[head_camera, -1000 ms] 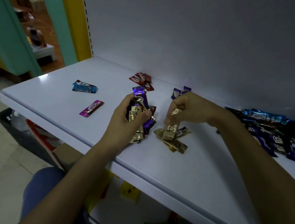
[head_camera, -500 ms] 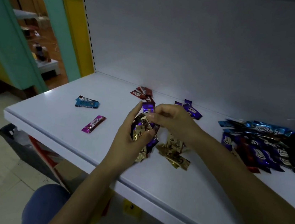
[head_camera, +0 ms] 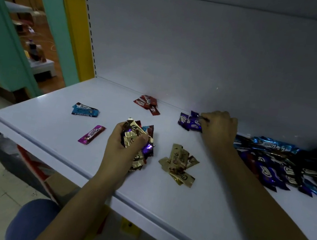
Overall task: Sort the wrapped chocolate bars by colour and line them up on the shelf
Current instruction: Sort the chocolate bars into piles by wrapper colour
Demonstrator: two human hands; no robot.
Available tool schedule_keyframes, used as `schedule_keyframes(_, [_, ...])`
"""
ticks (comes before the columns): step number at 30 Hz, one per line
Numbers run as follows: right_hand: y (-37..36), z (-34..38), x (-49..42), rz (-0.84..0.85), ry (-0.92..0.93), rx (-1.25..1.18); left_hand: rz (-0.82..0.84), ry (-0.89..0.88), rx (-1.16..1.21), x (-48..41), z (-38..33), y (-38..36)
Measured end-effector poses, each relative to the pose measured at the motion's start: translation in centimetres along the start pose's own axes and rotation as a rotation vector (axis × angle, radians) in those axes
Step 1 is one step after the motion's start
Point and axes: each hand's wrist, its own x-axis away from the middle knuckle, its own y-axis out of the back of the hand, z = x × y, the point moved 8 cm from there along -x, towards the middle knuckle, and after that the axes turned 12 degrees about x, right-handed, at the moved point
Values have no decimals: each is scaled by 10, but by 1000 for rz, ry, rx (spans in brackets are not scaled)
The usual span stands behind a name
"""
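Observation:
My left hand (head_camera: 122,147) grips a mixed bunch of bars (head_camera: 140,147), gold, purple and red, just above the white shelf (head_camera: 54,119). My right hand (head_camera: 219,127) rests at the back of the shelf with its fingers closed on a purple bar at the purple pile (head_camera: 190,121). A gold pile (head_camera: 180,162) lies between my hands. Red bars (head_camera: 147,104) sit by the back wall. One blue bar (head_camera: 85,110) and one pink bar (head_camera: 92,134) lie apart at the left.
A big unsorted heap of blue, purple and dark bars (head_camera: 284,165) covers the right of the shelf. The grey back panel (head_camera: 201,55) rises behind. Boxes and bags (head_camera: 34,166) sit on the floor under the shelf's front edge.
My right hand took a purple bar from the bunch in my left hand and carried it back and right to the purple pile. The left hand stayed put.

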Motion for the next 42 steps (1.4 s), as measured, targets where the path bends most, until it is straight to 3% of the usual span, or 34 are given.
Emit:
schedule_keyframes(3, [-13, 1, 5, 59, 22, 86, -16, -16, -24, -1, -1, -1])
schedule_keyframes(5, [-2, 7, 1, -17, 26, 99, -9, -23, -62, -2, -2, -2])
schedule_keyframes(8, [20, 37, -4, -25, 115, -131, -1, -33, -53, -2, -3, -4])
schedule_keyframes(11, [38, 89, 5, 356, 190, -720, 12, -57, -41, -2, -4, -5])
schedule_keyframes(12, [44, 108, 11, 486, 210, -848, 21, -71, -48, -3, -4, -5])
schedule_keyframes(14, [60, 138, 22, 576, 329, -939, 46, -123, -103, -2, -6, -6])
schedule_keyframes(17, [64, 152, 29, 584, 426, -935, 81, -178, -155, 1, -11, -8])
schedule_keyframes(22, [62, 142, 28, 590, 326, -907, 42, -178, -134, 0, -9, -5])
schedule_keyframes(28, [58, 146, 47, 845, 384, -888, 64, -164, -159, -1, -6, -5])
schedule_keyframes(36, [54, 139, 48, 881, 295, -963, 58, -160, -99, 4, -12, -7])
schedule_keyframes(42, [55, 129, 41, 815, 171, -1000, 49, -122, -71, 3, -11, -5])
